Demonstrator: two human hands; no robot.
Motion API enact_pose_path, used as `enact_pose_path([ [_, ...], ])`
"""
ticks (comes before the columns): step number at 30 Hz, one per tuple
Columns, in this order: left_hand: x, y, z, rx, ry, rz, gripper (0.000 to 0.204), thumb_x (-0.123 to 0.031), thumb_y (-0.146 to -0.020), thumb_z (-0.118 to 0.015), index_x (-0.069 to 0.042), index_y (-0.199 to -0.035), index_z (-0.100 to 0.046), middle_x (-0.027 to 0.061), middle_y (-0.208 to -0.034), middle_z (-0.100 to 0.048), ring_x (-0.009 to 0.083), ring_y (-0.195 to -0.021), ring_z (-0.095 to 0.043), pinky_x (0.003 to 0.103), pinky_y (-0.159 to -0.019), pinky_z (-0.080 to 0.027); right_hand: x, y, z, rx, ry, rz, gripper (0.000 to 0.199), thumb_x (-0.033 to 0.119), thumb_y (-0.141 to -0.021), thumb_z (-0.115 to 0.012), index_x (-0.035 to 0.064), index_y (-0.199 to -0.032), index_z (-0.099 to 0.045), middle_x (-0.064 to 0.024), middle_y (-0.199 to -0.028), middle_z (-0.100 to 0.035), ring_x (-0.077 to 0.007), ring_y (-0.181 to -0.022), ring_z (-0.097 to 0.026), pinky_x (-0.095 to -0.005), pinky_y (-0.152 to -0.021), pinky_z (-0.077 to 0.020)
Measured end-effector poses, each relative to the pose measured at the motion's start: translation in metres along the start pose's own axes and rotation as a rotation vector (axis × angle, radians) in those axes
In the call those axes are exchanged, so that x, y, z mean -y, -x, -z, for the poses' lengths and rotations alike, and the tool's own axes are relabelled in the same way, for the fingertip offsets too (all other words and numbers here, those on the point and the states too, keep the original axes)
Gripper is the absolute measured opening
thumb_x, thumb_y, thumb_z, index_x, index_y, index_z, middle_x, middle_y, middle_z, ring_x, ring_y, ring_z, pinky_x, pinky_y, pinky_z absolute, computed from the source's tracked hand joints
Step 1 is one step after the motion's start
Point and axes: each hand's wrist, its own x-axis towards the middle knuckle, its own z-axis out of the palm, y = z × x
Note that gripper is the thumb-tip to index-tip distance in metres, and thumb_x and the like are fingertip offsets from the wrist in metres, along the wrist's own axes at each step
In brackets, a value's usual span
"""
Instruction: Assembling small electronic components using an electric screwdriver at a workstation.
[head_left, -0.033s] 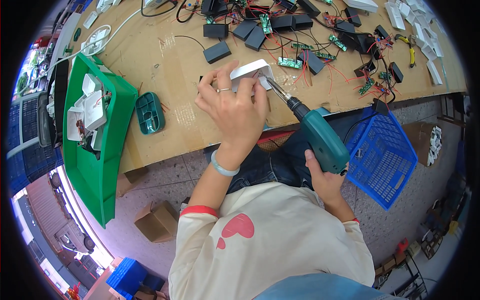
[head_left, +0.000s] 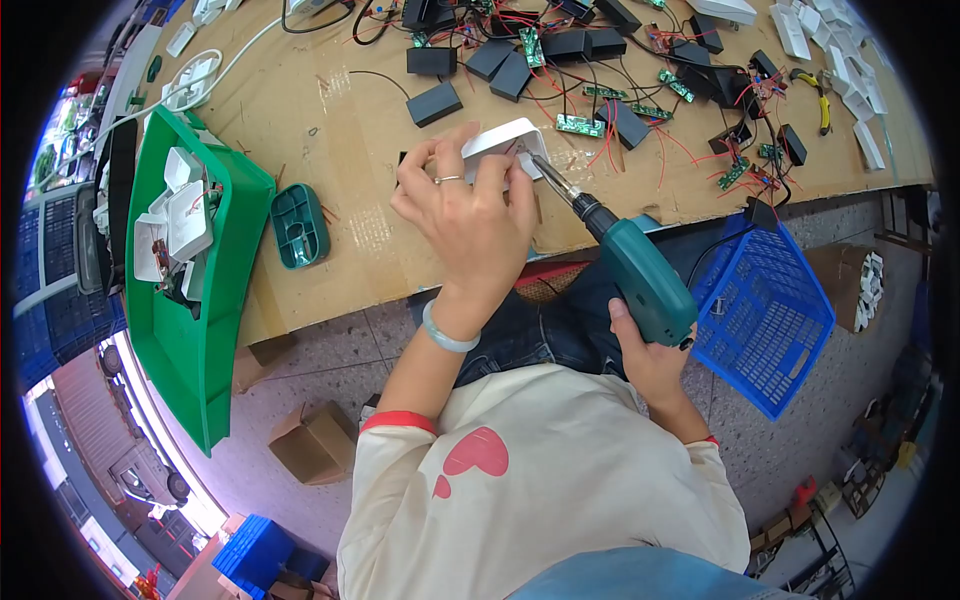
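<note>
Right grip on driver, tip at casing

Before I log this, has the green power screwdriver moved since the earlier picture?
No, no visible shift either way: against the yellow-handled pliers, the green power screwdriver sits in the same place.

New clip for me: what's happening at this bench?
A person's left hand holds a white plastic casing over the workbench. The right hand grips a teal electric screwdriver, its metal tip angled into the casing; exactly what it touches is too small to tell. Beyond the hands lie black rectangular boxes and green circuit boards. At the left, a green tray contains more white casings.
</note>
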Motion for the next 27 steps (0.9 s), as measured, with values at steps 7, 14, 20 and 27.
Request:
enact_pose_path([
  [7,-0.001,-0.002,0.000,0.029,-0.004,0.021,0.006,-0.015,-0.076,-0.079,-0.013,-0.079,-0.075,0.0042,-0.124,-0.068,0.0346,-0.118,-0.051,0.051,-0.097,-0.032,0.000,-0.004,-0.003,0.009,-0.012,-0.060,0.024,-0.003,-0.085,-0.077,-0.0044,-0.108,-0.070,-0.0162,-0.106,-0.068,-0.0277,-0.092,-0.067,-0.0347,-0.081,-0.0540],
  [14,0.000,-0.001,-0.001,0.036,-0.028,0.037,0.006,-0.017,-0.076,-0.082,-0.015,-0.078,-0.077,0.0009,-0.122,-0.069,0.0321,-0.117,-0.051,0.050,-0.095,-0.033,0.005,-0.011,-0.005,0.014,-0.002,-0.016,0.022,-0.004,-0.087,-0.075,-0.0040,-0.107,-0.069,-0.0159,-0.103,-0.067,-0.0279,-0.092,-0.066,-0.0351,-0.081,-0.0533],
  [20,-0.001,-0.001,-0.004,0.011,0.003,0.012,0.008,-0.015,-0.076,-0.077,-0.010,-0.080,-0.071,0.0057,-0.122,-0.066,0.0342,-0.116,-0.052,0.050,-0.096,-0.031,0.007,-0.013,-0.005,0.030,0.026,0.032,0.021,-0.004,-0.087,-0.075,-0.0040,-0.106,-0.068,-0.0146,-0.100,-0.066,-0.0271,-0.090,-0.064,-0.0341,-0.080,-0.0521],
  [27,-0.001,0.000,-0.004,0.012,-0.005,0.020,0.008,-0.015,-0.077,-0.077,-0.010,-0.079,-0.070,0.0054,-0.122,-0.066,0.0340,-0.116,-0.052,0.050,-0.096,-0.031,0.010,-0.011,-0.003,0.024,0.045,0.036,0.021,-0.004,-0.086,-0.075,-0.0035,-0.106,-0.068,-0.0145,-0.101,-0.066,-0.0274,-0.090,-0.064,-0.0342,-0.080,-0.0521],
])
